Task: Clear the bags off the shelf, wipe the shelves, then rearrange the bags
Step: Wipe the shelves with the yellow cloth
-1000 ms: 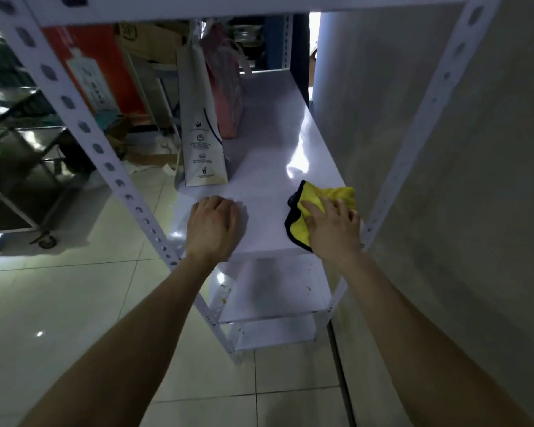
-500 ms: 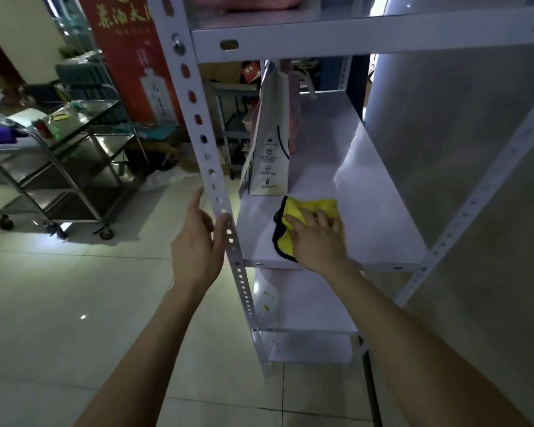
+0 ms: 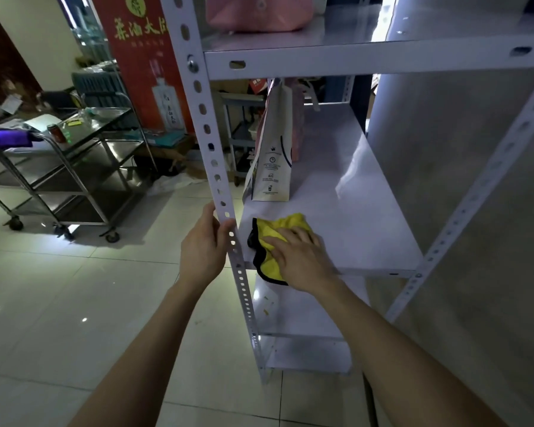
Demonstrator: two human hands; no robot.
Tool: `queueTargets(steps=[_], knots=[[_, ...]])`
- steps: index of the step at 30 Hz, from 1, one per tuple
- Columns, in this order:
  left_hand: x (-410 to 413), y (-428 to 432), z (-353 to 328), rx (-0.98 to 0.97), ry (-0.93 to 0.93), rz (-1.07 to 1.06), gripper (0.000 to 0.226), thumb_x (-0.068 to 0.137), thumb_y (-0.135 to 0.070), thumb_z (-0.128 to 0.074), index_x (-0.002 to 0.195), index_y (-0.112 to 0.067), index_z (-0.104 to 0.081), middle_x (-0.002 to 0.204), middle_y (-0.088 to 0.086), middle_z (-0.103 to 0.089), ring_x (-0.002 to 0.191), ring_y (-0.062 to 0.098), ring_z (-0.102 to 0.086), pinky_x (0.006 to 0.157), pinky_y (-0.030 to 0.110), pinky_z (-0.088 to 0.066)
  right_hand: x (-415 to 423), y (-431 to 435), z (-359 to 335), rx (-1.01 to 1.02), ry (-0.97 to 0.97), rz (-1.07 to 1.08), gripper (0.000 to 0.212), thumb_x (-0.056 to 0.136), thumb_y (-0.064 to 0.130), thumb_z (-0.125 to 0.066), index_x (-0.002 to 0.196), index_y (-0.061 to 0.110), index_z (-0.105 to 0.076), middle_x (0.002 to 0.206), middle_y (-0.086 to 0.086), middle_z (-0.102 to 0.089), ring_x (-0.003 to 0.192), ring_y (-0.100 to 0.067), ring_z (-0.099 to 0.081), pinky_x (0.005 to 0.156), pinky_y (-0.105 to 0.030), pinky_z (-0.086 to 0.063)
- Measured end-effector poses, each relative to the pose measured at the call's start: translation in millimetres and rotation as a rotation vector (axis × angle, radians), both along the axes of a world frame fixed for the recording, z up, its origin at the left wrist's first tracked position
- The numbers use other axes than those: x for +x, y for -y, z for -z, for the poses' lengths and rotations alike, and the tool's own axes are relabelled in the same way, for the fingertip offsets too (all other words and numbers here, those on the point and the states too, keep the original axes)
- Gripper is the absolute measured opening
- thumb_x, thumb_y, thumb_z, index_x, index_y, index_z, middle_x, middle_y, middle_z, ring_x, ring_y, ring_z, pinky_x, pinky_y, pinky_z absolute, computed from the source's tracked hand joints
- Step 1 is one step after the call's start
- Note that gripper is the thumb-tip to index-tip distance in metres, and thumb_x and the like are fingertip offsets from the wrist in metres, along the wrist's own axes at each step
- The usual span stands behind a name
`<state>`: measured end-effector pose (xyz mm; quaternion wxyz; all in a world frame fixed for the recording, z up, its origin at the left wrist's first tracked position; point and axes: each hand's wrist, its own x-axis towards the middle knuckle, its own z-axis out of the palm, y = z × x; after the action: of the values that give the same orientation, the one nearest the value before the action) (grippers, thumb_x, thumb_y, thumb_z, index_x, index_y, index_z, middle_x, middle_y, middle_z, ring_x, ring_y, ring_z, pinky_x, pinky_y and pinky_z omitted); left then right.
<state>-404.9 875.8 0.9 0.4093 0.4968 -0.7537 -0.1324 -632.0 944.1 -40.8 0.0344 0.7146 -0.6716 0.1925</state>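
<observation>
Head view: the right hand (image 3: 302,260) lies flat, fingers spread, pressing a yellow black-edged cloth (image 3: 272,238) onto the white metal shelf (image 3: 352,217) near its front left corner. The left hand (image 3: 204,245) grips the perforated white upright post (image 3: 210,143). A white paper bag (image 3: 272,161) stands upright behind the cloth (a pink bag (image 3: 296,134) is mostly hidden behind it). A steel trolley (image 3: 74,167) stands left.

- Pale glossy floor tiles (image 3: 59,303) throw back small spots of light.
- A steel trolley (image 3: 74,180) on castors stands to the left, its top cluttered with papers, a can (image 3: 55,132) and a purple cloth (image 3: 10,138).
- A red banner (image 3: 145,72) with gold lettering stands behind it.
- A plain grey wall (image 3: 475,180) runs along the right.
- The room is dim; a cream wall (image 3: 43,35) shows at far left.
</observation>
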Motion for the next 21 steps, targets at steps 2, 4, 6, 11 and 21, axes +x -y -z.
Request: queueTargets(steps=[2, 4, 6, 11, 21], knots=[[1.7, 3.6, 4.7, 0.012, -0.019, 0.013, 0.036, 0.109, -0.062, -0.04, 0.131, -0.034, -0.047, 0.087, -0.016, -0.064, 0.075, 0.004, -0.065, 0.07, 0.047, -0.062, -20.2, -12.7, 4.4, -0.025, 0.028, 0.046, 0.037, 0.106, 0.037, -0.051, 0.14, 0.043, -0.063, 0.149, 0.009, -0.057, 0.136, -0.027, -0.047, 0.109, -0.042, -0.032], [2.9, 7.3, 9.0, 0.013, -0.032, 0.011, 0.036, 0.11, -0.064, -0.042, 0.131, -0.036, -0.047, 0.089, -0.018, -0.064, 0.077, 0.003, -0.066, 0.069, 0.046, -0.063, -46.8, -26.9, 7.2, -0.032, 0.039, 0.121, 0.036, 0.106, 0.038, -0.051, 0.14, 0.044, -0.063, 0.149, 0.008, -0.057, 0.134, -0.029, -0.048, 0.106, -0.043, -0.034], [3.4, 10.7, 12.0, 0.007, -0.024, 0.012, 0.029, 0.109, -0.067, -0.042, 0.124, -0.043, -0.047, 0.096, -0.023, -0.064, 0.079, 0.002, -0.065, 0.066, 0.046, -0.062, -75.6, -42.1, 9.0, -0.038, 0.049, 0.227, 0.038, 0.105, 0.039, -0.049, 0.139, 0.041, -0.065, 0.148, 0.005, -0.059, 0.133, -0.03, -0.05, 0.103, -0.046, -0.037], [5.6, 14.7, 5.9, 0.021, 0.013, 0.012, 0.033, 0.107, -0.072, -0.041, 0.124, -0.045, -0.047, 0.091, -0.019, -0.066, 0.075, 0.002, -0.066, 0.068, 0.045, -0.063, -95.3, -57.2, 3.5, 0.018, -0.004, 0.405, 0.035, 0.106, 0.032, -0.053, 0.138, 0.033, -0.067, 0.142, -0.001, -0.061, 0.128, -0.034, -0.05, 0.099, -0.046, -0.037], [22.1, 4.4, -52.8, -0.045, 0.057, 0.066, 0.042, 0.105, -0.073, -0.043, 0.14, -0.051, -0.046, 0.105, -0.028, -0.059, 0.093, -0.014, -0.06, 0.07, 0.037, -0.062, -44.0, -87.8, -31.9, 0.038, 0.131, 0.565, 0.054, 0.092, 0.019, -0.047, 0.144, 0.022, -0.062, 0.123, -0.013, -0.065, 0.118, -0.037, -0.055, 0.096, -0.045, -0.04]])
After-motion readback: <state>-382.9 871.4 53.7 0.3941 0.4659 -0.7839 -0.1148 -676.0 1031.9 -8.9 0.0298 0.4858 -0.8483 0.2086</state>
